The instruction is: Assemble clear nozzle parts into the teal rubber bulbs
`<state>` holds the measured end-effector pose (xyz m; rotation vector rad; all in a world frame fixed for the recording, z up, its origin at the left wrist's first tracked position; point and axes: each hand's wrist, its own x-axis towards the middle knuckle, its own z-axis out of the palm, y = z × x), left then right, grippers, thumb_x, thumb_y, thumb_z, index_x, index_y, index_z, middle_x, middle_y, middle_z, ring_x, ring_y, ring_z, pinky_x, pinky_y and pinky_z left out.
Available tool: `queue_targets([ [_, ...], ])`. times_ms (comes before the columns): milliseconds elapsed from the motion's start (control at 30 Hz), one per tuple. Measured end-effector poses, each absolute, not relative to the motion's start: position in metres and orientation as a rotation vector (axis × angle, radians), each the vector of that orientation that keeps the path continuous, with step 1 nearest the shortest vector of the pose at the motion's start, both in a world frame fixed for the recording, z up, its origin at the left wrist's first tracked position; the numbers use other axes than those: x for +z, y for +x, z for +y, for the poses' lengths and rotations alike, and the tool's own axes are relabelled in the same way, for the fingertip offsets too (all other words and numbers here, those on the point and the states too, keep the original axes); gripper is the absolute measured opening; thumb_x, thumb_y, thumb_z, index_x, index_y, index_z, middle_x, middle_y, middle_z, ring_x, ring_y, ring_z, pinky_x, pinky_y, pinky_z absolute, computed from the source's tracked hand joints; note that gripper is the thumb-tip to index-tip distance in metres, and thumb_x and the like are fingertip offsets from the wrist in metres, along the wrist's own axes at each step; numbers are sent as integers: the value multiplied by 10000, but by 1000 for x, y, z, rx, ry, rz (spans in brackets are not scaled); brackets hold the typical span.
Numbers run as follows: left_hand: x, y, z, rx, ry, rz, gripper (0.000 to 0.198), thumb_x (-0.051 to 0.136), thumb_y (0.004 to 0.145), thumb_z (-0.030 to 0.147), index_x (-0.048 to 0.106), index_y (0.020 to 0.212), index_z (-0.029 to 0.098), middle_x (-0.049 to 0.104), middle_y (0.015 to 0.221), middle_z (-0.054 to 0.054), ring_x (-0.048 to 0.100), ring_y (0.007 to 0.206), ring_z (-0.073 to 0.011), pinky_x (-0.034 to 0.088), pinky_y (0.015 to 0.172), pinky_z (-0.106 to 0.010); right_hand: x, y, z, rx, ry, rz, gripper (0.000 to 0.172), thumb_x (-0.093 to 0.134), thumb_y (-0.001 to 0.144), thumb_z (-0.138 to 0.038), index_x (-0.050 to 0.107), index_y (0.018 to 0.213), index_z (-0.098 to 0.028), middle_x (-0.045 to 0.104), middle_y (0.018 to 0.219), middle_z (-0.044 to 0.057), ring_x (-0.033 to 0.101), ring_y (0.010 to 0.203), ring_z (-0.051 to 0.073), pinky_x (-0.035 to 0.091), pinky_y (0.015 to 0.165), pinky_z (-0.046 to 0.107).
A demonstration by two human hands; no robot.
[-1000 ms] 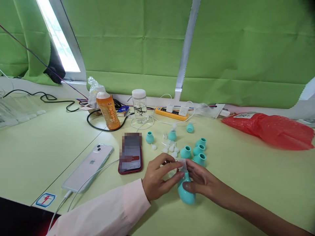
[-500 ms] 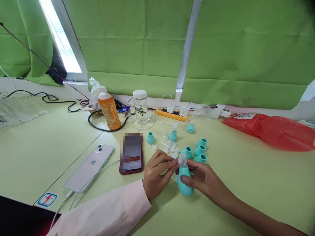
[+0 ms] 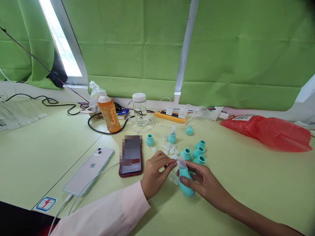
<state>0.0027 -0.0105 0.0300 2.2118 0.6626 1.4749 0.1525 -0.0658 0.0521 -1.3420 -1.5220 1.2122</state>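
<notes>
My right hand (image 3: 205,183) is wrapped round a teal rubber bulb (image 3: 186,187) that stands on the pale green table (image 3: 246,183). A clear plastic tip (image 3: 182,162) sits on the bulb's neck. My left hand (image 3: 156,173), in a pink sleeve, is closed in a pinch beside that tip, touching a small clear piece. Just behind my hands lie several more teal bulbs (image 3: 198,152) and small white and clear plastic tips (image 3: 171,150).
A red-cased phone (image 3: 131,156) and a white phone (image 3: 90,169) on a charging cable lie left of my hands. Behind them stand an orange drink bottle (image 3: 109,112), a glass jar (image 3: 139,105) and a yellow power strip (image 3: 171,115). A red plastic bag (image 3: 270,131) lies at the right.
The bulb has been raised from tilted to nearly upright in my right hand. My left hand's pinch has stayed at the clear tip. The camera has shifted slightly.
</notes>
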Motion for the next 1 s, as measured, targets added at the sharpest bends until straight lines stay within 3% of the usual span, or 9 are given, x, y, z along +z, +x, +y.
queue_targets([
  [233, 31, 1, -9, 1467, 2464, 561, 89, 481, 737, 75, 547, 722, 133, 552, 596, -36, 428, 592, -120, 403, 553, -252, 48, 151, -70, 1214, -1434, -1488, 500, 560, 710, -386, 461, 1151, -171, 535, 1112, 78, 514, 971, 225, 420, 862, 371],
  [500, 39, 1, -16, 1648, 2171, 659, 104, 511, 664, 55, 488, 630, 150, 482, 543, 8, 410, 551, -103, 381, 521, -235, 61, 152, -68, 1016, -1334, -1263, 376, 566, 704, -370, 514, 1031, -193, 596, 985, 58, 545, 919, 217, 475, 766, 317],
  [700, 22, 3, 2, 1162, 2357, 911, 113, 511, 709, 107, 604, 649, 128, 562, 552, -28, 455, 577, -128, 393, 526, -233, 64, 158, -68, 1016, -1336, -1240, 413, 519, 724, -388, 476, 1101, -227, 572, 1048, 38, 521, 955, 214, 456, 775, 303],
  [800, 14, 4, 6, 1028, 2300, 982, 137, 499, 729, 127, 634, 755, 121, 592, 617, -47, 484, 583, -125, 398, 524, -220, 57, 158, -69, 1037, -1426, -1295, 448, 487, 734, -399, 432, 1147, -234, 567, 1038, 42, 536, 907, 211, 471, 704, 302],
  [900, 18, 2, 0, 1068, 2147, 1005, 226, 412, 804, 225, 609, 771, 121, 574, 644, -45, 485, 567, -110, 389, 523, -209, 49, 154, -70, 982, -1521, -1564, 352, 514, 711, -369, 518, 1029, -216, 602, 867, 32, 557, 759, 195, 463, 640, 301],
  [1000, 28, 0, -11, 1042, 2137, 900, 330, 343, 826, 328, 543, 653, 129, 505, 592, -20, 448, 553, -105, 349, 520, -213, 46, 149, -71, 750, -1555, -1861, 179, 539, 685, -315, 587, 802, -189, 603, 729, 26, 541, 694, 190, 435, 652, 321],
])
